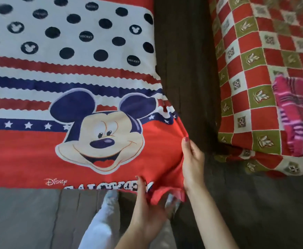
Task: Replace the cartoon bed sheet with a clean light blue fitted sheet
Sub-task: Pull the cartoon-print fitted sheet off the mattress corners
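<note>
Both hands grasp the red corner of the cartoon bed sheet (71,97) at the bed's near right edge: left hand (147,211) underneath, right hand (192,164) pinching the side. Grey floor (21,218) lies below; right, a checkered bedspread (251,69) carries a pink plaid cloth (298,114).

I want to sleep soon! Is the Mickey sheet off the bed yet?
Not yet. The cartoon sheet is spread flat over nearly all the bed. In hand: the left hand and right hand grip its red corner, bunched and lifted at the near right edge. Left: pulling the whole sheet off and fitting the light blue one, which isn't in view.
</note>
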